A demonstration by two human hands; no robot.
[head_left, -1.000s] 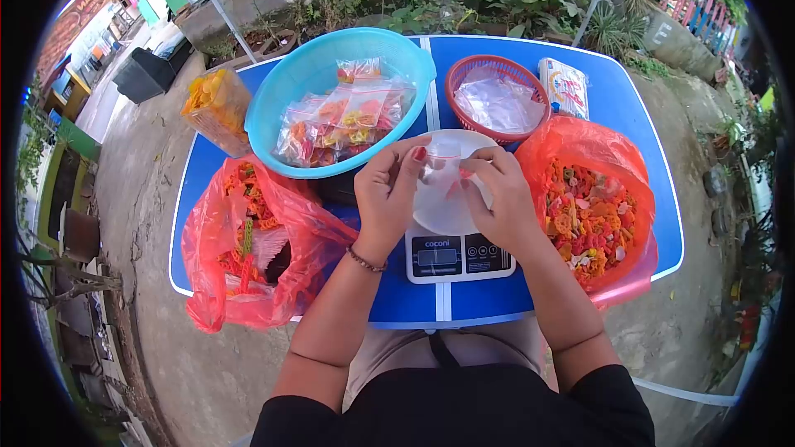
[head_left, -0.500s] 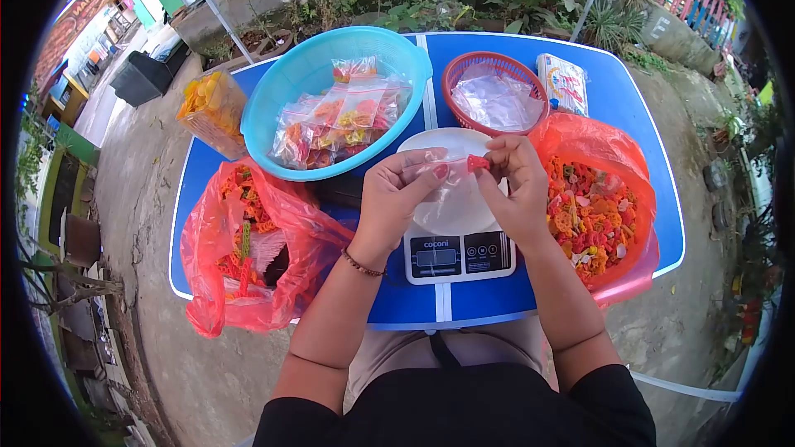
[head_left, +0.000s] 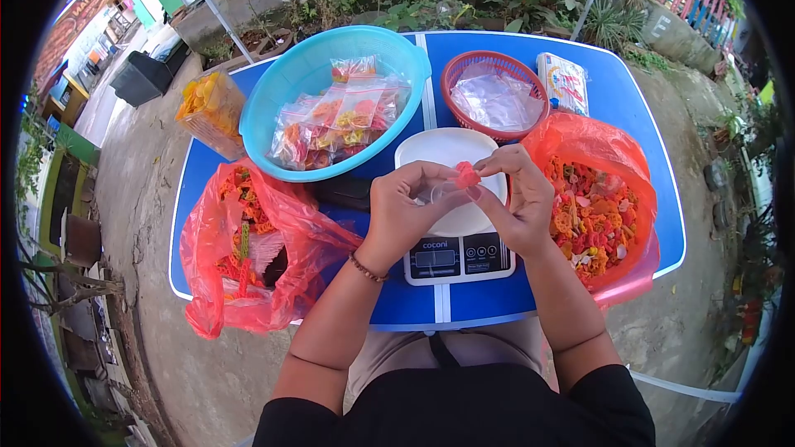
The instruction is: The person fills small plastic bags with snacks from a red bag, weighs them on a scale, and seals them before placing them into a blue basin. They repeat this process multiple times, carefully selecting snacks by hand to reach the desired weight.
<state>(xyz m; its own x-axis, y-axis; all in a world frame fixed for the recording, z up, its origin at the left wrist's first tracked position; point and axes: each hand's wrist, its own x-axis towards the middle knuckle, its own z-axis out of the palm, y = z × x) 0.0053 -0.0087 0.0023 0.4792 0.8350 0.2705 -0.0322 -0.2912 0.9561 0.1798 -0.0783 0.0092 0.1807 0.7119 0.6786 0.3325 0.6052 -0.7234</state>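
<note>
Over the kitchen scale (head_left: 447, 260), my left hand (head_left: 402, 207) is closed on a small clear plastic bag (head_left: 443, 192), partly hidden behind the fingers. My right hand (head_left: 523, 203) pinches a pinkish-red snack piece (head_left: 467, 174) between thumb and fingertips, right at the upper edge of the bag. Both hands meet above the scale's round white weighing plate (head_left: 426, 147). Close to my right wrist stands an open red plastic bag (head_left: 609, 147) full of red, orange and yellow snack pieces (head_left: 592, 223).
A turquoise basin (head_left: 257, 116) at the back left holds several filled packets (head_left: 339, 120). Clear bags (head_left: 497, 99) lie in a red basket (head_left: 451, 74), beside a white package (head_left: 563, 85). Another red bag (head_left: 306, 232) is at left, behind it a container of yellow pieces (head_left: 211, 108).
Both hands have come lower and nearer to me over the scale. The pinkish-red piece has moved down and slightly left, and the bag now sits lower behind the fingers.
</note>
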